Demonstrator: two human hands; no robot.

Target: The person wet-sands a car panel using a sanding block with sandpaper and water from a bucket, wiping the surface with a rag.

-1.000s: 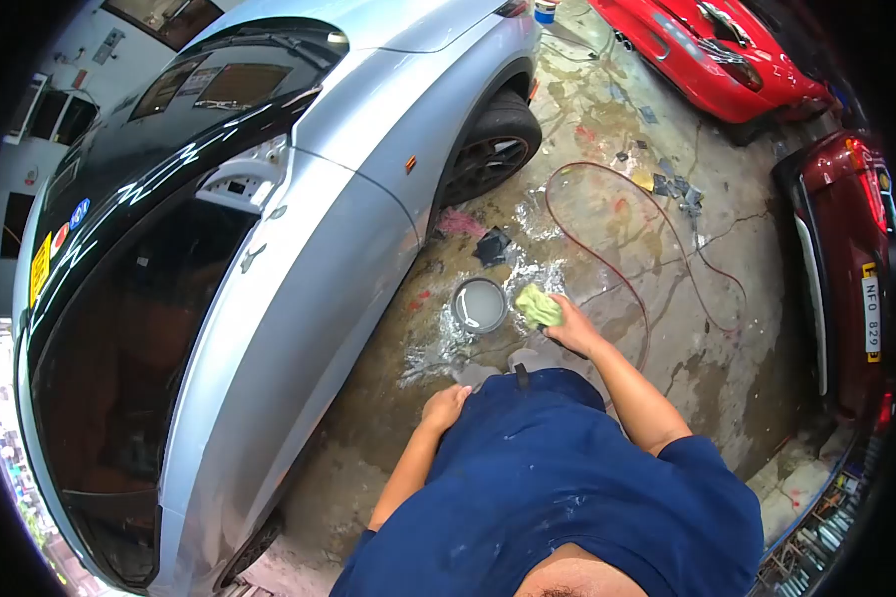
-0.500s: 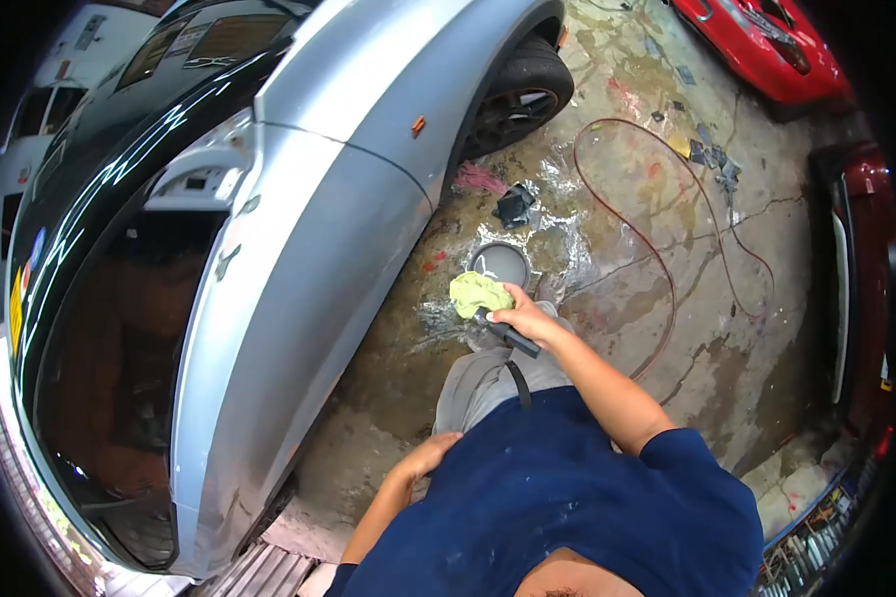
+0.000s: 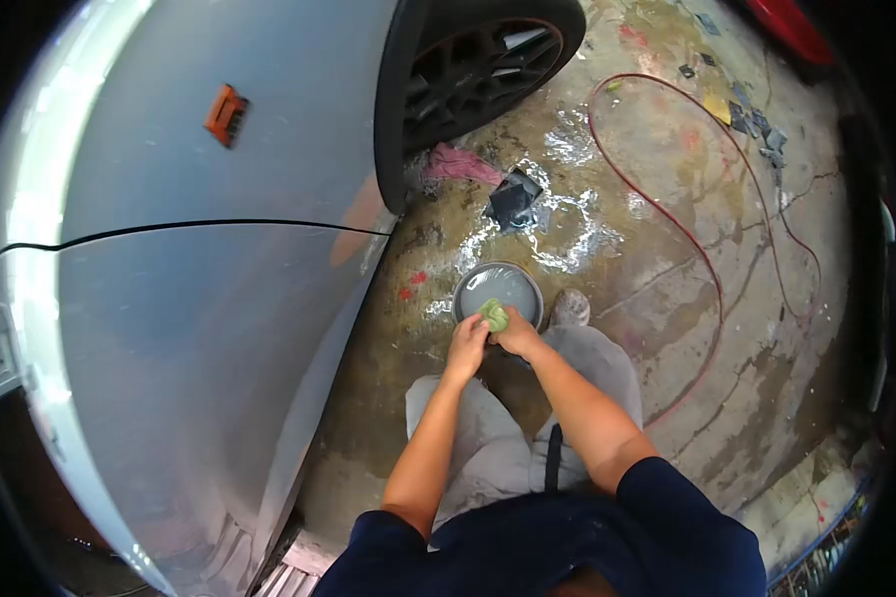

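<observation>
I have the left hand (image 3: 467, 344) and right hand (image 3: 515, 334) both grasping the cloth (image 3: 494, 315), over the near rim of the bowl (image 3: 498, 265) on the floor (image 3: 647, 328). It looks soft and limp; I expect any water makes it heavier and slippery, so I judge the bunched folds the surest hold.

A red hose (image 3: 720, 298) loops across stained concrete (image 3: 657, 303).

Location: car body workshop. Indicators: silver car (image 3: 199, 318) along the left edge of the paint-stained concrete floor (image 3: 657, 298); red hose (image 3: 719, 298) looped toward the right edge; dark sheets (image 3: 515, 202) scattered.
</observation>
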